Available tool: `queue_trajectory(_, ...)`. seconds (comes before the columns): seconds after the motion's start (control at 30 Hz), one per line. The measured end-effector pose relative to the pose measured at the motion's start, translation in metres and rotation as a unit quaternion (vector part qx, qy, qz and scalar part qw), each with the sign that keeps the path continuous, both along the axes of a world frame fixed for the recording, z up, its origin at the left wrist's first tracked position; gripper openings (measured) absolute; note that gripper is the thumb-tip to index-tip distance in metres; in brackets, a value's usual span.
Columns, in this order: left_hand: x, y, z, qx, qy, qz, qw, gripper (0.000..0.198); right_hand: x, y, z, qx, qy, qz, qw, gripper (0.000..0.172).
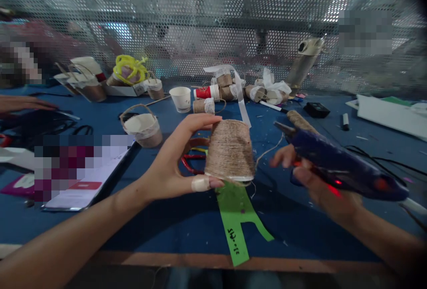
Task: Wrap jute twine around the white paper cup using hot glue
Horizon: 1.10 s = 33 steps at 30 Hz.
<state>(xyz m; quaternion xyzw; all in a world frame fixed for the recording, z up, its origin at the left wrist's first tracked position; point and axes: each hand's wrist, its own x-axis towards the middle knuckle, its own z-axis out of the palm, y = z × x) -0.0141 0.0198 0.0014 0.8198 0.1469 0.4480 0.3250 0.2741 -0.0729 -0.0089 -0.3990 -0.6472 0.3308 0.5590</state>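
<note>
My left hand (173,164) grips an upside-down paper cup wrapped in jute twine (230,151), thumb at the rim and fingers over the base, held above the blue table (167,222). A loose twine end (270,150) trails off the cup to the right. My right hand (320,182) is closed around a dark blue hot glue gun (336,162), its nozzle pointing left toward the cup and a red light glowing on its body. The gun's tip is a short way right of the cup, not touching it.
A green paper strip (236,217) lies under the cup, red-handled scissors (190,162) behind it. A twine-wrapped cup basket (143,126), plain and wrapped cups (182,98), ribbon, a marker (345,121) and a tablet (90,182) lie around. Another person's hand (20,102) rests at far left. Perforated metal screen behind.
</note>
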Motion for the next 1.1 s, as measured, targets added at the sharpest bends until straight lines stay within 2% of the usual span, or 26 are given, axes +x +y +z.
queue_trajectory(0.13, 0.005, -0.005, -0.004, -0.007, 0.001, 0.001, 1.000, 0.083, -0.010, 0.001, 0.004, -0.124, -0.068, 0.039, 0.989, 0.025)
queue_trajectory(0.3, 0.007, -0.004, -0.004, -0.013, -0.001, 0.039, 0.999, 0.079, -0.018, 0.003, 0.008, -0.206, 0.015, 0.094, 0.974, 0.036)
queue_trajectory(0.43, 0.005, -0.002, -0.002, 0.008, 0.007, 0.048, 0.999, 0.082, -0.014, 0.002, 0.005, -0.158, 0.017, 0.069, 0.985, 0.016)
queue_trajectory(0.5, 0.004, -0.002, 0.000, 0.026, 0.016, 0.051, 0.998, 0.084, -0.009, 0.002, 0.002, -0.128, 0.006, 0.045, 0.991, 0.012)
queue_trajectory(0.63, 0.003, -0.004, 0.006, 0.057, 0.048, 0.070, 0.995, 0.083, 0.000, 0.003, -0.007, -0.093, -0.013, 0.010, 0.995, 0.014)
queue_trajectory(0.77, 0.002, -0.006, 0.010, 0.068, 0.077, 0.076, 0.992, 0.081, 0.002, 0.005, -0.009, -0.074, 0.032, 0.022, 0.996, 0.022)
queue_trajectory(0.9, 0.003, -0.006, 0.008, 0.067, 0.067, 0.059, 0.994, 0.086, -0.001, 0.005, -0.004, -0.079, 0.019, 0.033, 0.996, 0.021)
queue_trajectory(1.1, 0.002, -0.004, 0.004, 0.062, 0.030, 0.045, 0.997, 0.087, -0.004, 0.005, -0.001, -0.095, -0.008, 0.004, 0.995, 0.023)
